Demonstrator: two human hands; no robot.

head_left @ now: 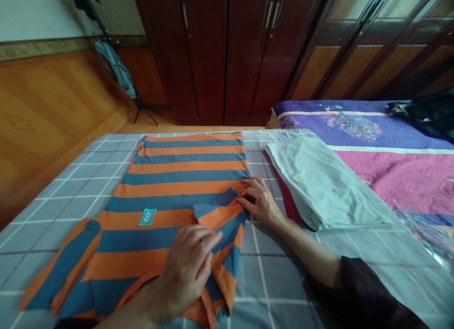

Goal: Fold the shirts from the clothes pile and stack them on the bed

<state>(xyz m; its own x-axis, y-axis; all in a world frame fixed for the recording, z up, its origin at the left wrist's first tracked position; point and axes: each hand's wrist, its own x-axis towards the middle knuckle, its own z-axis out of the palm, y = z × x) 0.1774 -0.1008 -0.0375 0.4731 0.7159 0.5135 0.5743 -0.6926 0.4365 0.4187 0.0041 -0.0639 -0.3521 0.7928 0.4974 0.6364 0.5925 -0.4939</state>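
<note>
An orange and blue striped T-shirt (156,191) lies spread on the bed, its collar end toward me and a small turquoise patch on its front. The sleeve on its right side is folded inward over the body. With thumb and fingertips, my right hand (260,201) pinches the right edge of the shirt at that fold. Over the shirt near the collar is my left hand (189,262), its fingers curled closed; whether cloth is inside them is hidden. The other sleeve (76,262) sticks out at the lower left.
A folded pale grey-green cloth (319,182) with red fabric under it lies right of the shirt on the checked bedsheet (46,229). Beyond stand a dark wooden wardrobe (244,59), a stand with hanging clothes (115,68), and a second bed with a purple and pink cover (407,177).
</note>
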